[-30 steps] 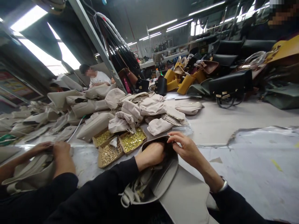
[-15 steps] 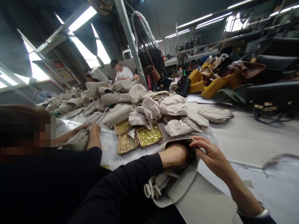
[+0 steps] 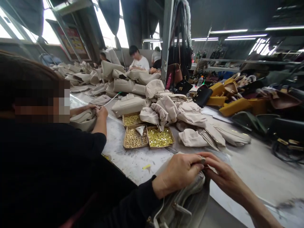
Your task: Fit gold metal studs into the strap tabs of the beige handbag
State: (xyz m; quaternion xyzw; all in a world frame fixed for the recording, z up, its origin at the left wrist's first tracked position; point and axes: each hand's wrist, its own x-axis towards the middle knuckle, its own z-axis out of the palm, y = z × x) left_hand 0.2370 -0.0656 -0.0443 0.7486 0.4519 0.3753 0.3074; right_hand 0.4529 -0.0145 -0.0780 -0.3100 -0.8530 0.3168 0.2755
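A beige handbag [image 3: 187, 198], with a zip pull hanging from it, is low in front of me. My left hand [image 3: 179, 171] is closed at its top edge, thumb and fingers pinched together. Between the fingertips shows a small roundish piece [image 3: 202, 160]; I cannot tell whether it belongs to the bag. Touching the same spot from the other side, my right hand [image 3: 219, 167] pinches the bag's edge. Beyond my hands, cardboard trays hold gold-coloured metal bits: one tray [image 3: 161, 146] has flat shiny pieces, another [image 3: 134, 147] small studs with a white scoop-like thing.
A heap of beige bags and pouches [image 3: 166, 109] covers the table's middle. Close on my left, a co-worker [image 3: 47, 152] handles another beige bag. Yellow, brown and black bags [image 3: 237, 104] are piled at the right. A metal post [image 3: 167, 41] rises behind the heap.
My left hand has come out of the bag's opening and now pinches at its top edge, against my right fingertips. The bag sits lower in view. The view has turned and levelled.
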